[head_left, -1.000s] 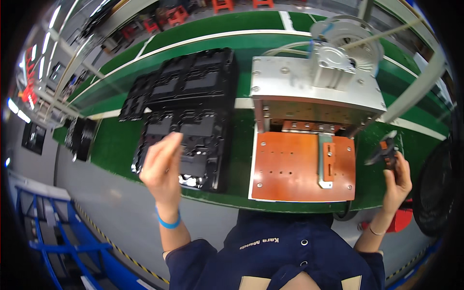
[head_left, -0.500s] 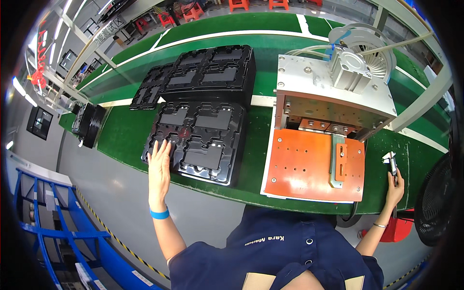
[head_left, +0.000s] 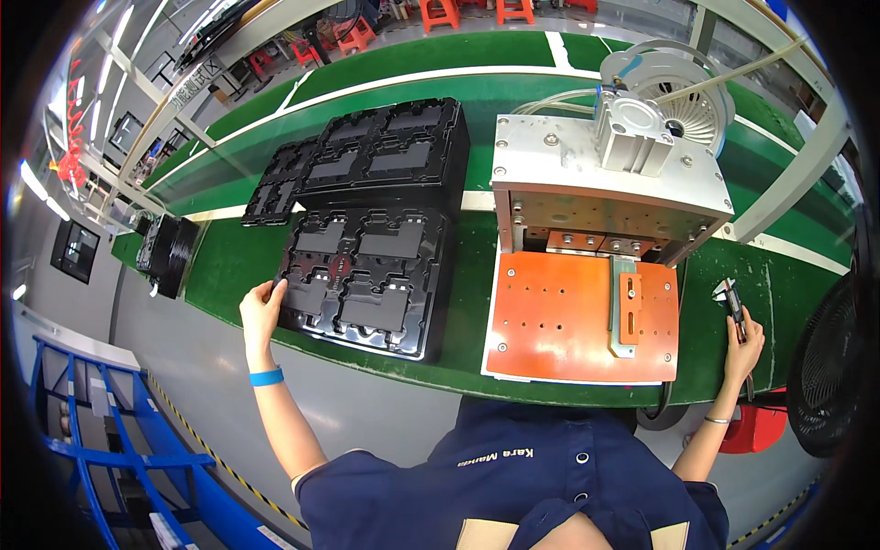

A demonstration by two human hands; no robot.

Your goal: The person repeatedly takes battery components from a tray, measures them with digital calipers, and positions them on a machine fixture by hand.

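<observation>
At the left edge of the near black plastic tray, my left hand has its fingers curled together, gripping the rim. Flat dark grey rectangular pieces sit in the tray's pockets. My right hand is wrapped round a caliper by the right end of the bench, its jaws pointing away from me. Between my hands stands a metal press fixture with an orange base plate. A slotted orange block and a thin metal bar lie on that plate.
Behind the near tray is a taller stack of black trays, with another tray to its left. A white fan stands behind the fixture, and a black fan at far right. The green bench ends just before me.
My left hand has gone from lying spread over the tray's near left pocket to its left edge, fingers now closed there. My right hand still holds the caliper, in nearly the same spot.
</observation>
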